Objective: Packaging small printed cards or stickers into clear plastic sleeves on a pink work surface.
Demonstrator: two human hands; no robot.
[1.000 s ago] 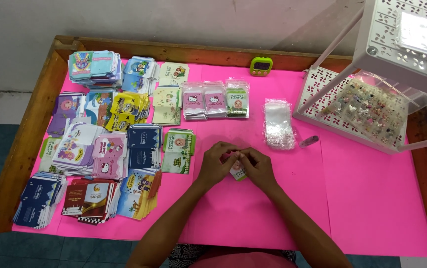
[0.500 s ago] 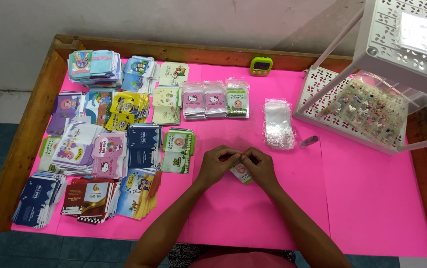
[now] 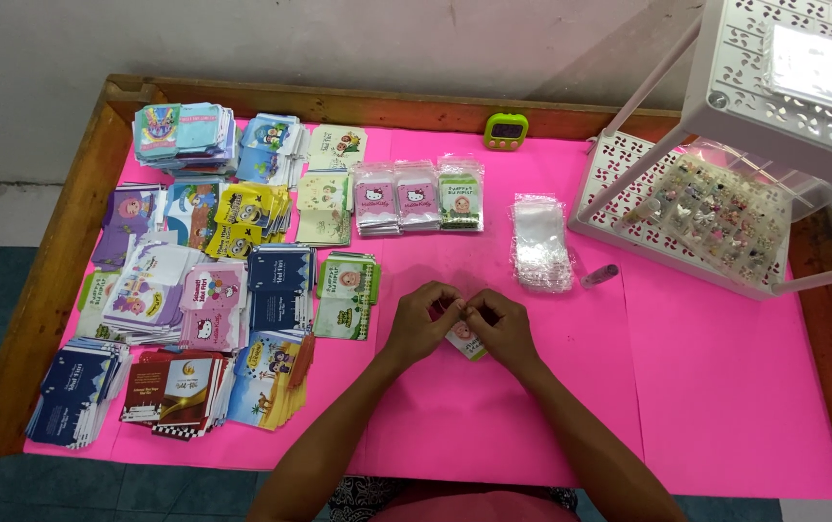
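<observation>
Both of my hands meet over the middle of the pink table cover. My left hand and my right hand pinch a small printed card packet between their fingertips; its green-edged lower corner shows below my right thumb. A pile of clear plastic sleeves lies just beyond my right hand. A green and white card stack sits to the left of my left hand.
Many stacks of colourful small cards fill the left half of the table. A white perforated rack holding a clear box of small trinkets stands at the right. A green timer rests by the far wooden edge, a small lighter near the sleeves.
My hands stay together over the same spot; the fingers have shifted slightly on the small packet. Nothing else on the table has moved.
</observation>
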